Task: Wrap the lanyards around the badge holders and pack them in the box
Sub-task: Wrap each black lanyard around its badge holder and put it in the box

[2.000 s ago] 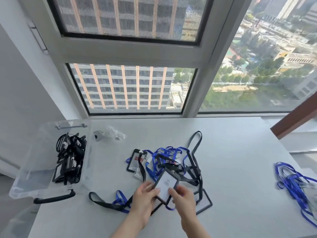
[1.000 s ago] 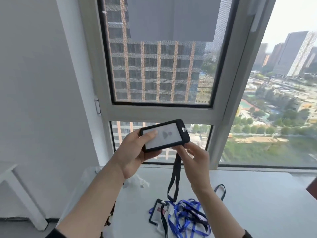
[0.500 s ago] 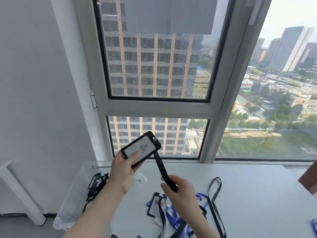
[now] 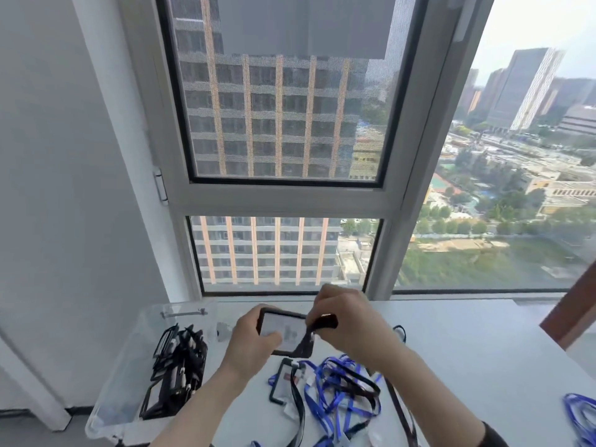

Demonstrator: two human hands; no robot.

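Note:
My left hand [image 4: 250,341] grips a black-framed badge holder [image 4: 283,329] above the grey table [image 4: 467,350], thumb on its clear face. My right hand [image 4: 346,321] pinches the holder's black lanyard [image 4: 324,321] at the holder's right end and draws it across that end. A tangle of blue and black lanyards with other badge holders [image 4: 325,388] lies on the table under my hands. The clear plastic box [image 4: 129,375] stands at the left table edge with several wrapped black holders [image 4: 177,366] inside.
More blue lanyards [image 4: 580,414] lie at the table's right edge. A crumpled clear plastic bag [image 4: 222,329] lies beside the box. A tall window and its frame rise behind the table; a brown beam [image 4: 571,308] slants at the right.
My hands have come down toward the table. My right hand has moved up from the hanging strap to the holder's right end and now brings the lanyard across it.

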